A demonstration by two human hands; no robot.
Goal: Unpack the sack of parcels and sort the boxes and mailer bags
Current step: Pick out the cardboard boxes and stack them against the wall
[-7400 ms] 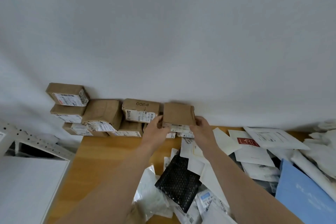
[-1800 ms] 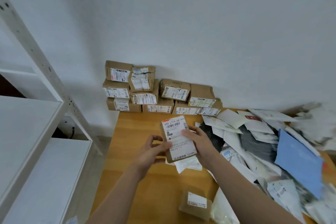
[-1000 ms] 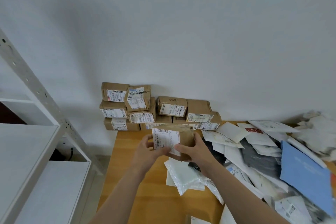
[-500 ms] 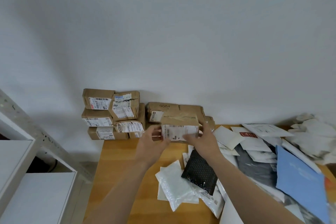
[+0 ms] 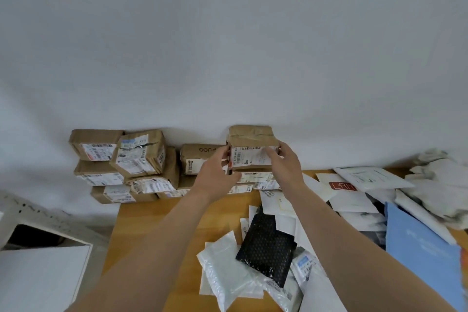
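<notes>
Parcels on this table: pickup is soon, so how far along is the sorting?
Done: a stack of brown boxes stands against the wall. In hand: the left hand and right hand hold a labelled box atop the stack's right end. Left: white mailer bags, a black mailer and a blue mailer lie unsorted on the table.

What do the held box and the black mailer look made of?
The box looks like brown cardboard, matte and creased, taped across the top, with a white paper label. The black mailer looks like glossy plastic bubble wrap: its surface shows rows of small bumps.
</notes>
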